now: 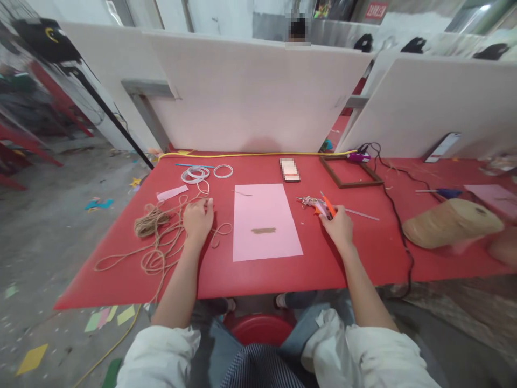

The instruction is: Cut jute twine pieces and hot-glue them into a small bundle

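My left hand (197,218) rests on the red table (258,275), fingers curled over a strand of loose jute twine (155,237) that lies in a tangled heap to its left. My right hand (339,226) is closed on small orange-handled scissors (326,206) right of a pink sheet of paper (264,221). A short brown strip of twine (263,230) lies on the sheet's middle. A scrap of cut twine (307,201) sits just beyond the scissors.
White tape rings (197,173) and a pink strip (173,192) lie at the back left. A small card stack (290,169), a wooden frame (350,171), a black cable (398,215) and a large twine spool (448,222) lie right. White partitions (258,97) stand behind.
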The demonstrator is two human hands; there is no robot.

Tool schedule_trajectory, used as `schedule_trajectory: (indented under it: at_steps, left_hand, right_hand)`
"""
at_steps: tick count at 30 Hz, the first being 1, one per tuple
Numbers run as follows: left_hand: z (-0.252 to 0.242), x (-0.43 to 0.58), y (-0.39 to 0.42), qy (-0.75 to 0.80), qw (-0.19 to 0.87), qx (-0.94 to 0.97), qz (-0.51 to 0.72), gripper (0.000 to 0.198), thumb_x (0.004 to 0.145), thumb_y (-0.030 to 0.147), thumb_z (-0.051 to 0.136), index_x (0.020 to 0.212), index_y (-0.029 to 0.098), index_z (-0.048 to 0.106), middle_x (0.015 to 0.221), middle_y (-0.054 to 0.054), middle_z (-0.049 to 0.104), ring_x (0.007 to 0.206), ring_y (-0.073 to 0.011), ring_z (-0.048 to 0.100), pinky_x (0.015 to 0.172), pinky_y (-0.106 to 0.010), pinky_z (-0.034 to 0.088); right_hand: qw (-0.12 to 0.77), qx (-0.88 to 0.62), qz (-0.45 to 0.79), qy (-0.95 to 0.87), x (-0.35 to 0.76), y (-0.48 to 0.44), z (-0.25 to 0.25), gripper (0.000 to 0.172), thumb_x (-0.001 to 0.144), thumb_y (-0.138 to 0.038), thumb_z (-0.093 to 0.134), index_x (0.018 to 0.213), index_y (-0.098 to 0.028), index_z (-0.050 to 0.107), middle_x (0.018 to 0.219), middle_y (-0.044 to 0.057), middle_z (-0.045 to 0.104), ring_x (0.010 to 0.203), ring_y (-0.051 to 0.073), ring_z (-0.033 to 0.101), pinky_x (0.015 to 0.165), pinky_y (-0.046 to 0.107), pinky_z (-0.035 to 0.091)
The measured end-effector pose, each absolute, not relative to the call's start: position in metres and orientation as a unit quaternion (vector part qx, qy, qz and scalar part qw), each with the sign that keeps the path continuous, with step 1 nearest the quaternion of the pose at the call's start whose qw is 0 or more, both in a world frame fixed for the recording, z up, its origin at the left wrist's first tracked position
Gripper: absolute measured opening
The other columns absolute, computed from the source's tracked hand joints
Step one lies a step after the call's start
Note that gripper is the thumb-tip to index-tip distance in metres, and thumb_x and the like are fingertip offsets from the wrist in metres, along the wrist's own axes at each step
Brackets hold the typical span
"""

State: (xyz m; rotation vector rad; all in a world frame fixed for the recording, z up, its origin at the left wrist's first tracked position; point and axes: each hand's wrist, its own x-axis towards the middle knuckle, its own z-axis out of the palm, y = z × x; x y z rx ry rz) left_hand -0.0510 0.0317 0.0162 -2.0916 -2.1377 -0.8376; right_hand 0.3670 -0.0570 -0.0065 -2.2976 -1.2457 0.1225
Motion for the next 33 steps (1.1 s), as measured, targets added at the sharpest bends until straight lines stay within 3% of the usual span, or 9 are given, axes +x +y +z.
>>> schedule_trajectory:
  at_steps: [8,17,21,24,30,33]
  left_hand:
    - [0.016,-0.058,0.032,-0.698,0.006,-0.659,-0.279,0.043,0.096,0.037,0.038,0.106,0.017,0.075,0.101,-0.015,0.076,0.104,-0.032,0.064,0.095,-0.041,0.044]
    - [0.031,-0.064,0.008,-0.671,-0.03,-0.646,-0.363,0.032,0.095,0.031,0.045,0.102,0.02,0.074,0.105,-0.009,0.076,0.108,-0.026,0.064,0.102,-0.039,0.044]
    - [0.034,-0.08,-0.012,-0.612,-0.055,-0.707,-0.35,0.027,0.091,0.024,0.048,0.101,0.02,0.073,0.105,-0.007,0.076,0.107,-0.0252,0.065,0.104,-0.04,0.044]
    - [0.032,-0.086,-0.028,-0.548,-0.098,-0.783,-0.278,0.022,0.089,0.025,0.054,0.099,0.02,0.073,0.105,-0.007,0.075,0.104,-0.0255,0.064,0.102,-0.041,0.044]
    - [0.024,-0.065,-0.035,-0.563,-0.067,-0.807,-0.163,0.021,0.086,0.037,0.069,0.094,0.017,0.073,0.102,-0.013,0.071,0.106,-0.033,0.056,0.094,-0.045,0.046]
    - [0.022,-0.056,-0.027,-0.565,-0.07,-0.809,-0.147,0.018,0.089,0.032,0.065,0.081,0.017,0.07,0.092,-0.014,0.071,0.101,-0.0323,0.057,0.09,-0.045,0.047]
  right_hand:
    - [0.237,-0.877,0.035,-0.416,0.359,-0.044,-0.004,0.042,0.082,-0.031,0.067,0.119,-0.015,0.055,0.1,0.017,0.073,0.095,0.035,0.068,0.081,0.04,0.045]
    - [0.274,-0.892,0.023,-0.36,0.34,-0.035,-0.001,0.038,0.084,-0.026,0.063,0.119,-0.016,0.053,0.105,0.021,0.072,0.096,0.034,0.069,0.084,0.043,0.046]
    - [0.354,-0.859,0.021,-0.37,0.333,-0.046,0.005,0.039,0.088,-0.043,0.061,0.115,-0.017,0.05,0.101,0.024,0.07,0.09,0.035,0.065,0.081,0.046,0.045]
    - [0.428,-0.796,0.034,-0.426,0.315,-0.054,0.011,0.036,0.091,-0.049,0.053,0.112,-0.02,0.049,0.102,0.02,0.069,0.091,0.031,0.063,0.082,0.044,0.045]
    - [0.426,-0.637,0.224,-0.602,0.24,-0.042,0.024,0.024,0.083,-0.045,0.061,0.091,-0.025,0.051,0.08,0.002,0.061,0.072,0.02,0.054,0.072,0.036,0.047]
    - [0.453,-0.546,0.42,-0.567,0.208,-0.029,0.03,0.028,0.077,-0.043,0.071,0.084,-0.025,0.05,0.068,-0.006,0.047,0.06,0.013,0.042,0.06,0.03,0.046]
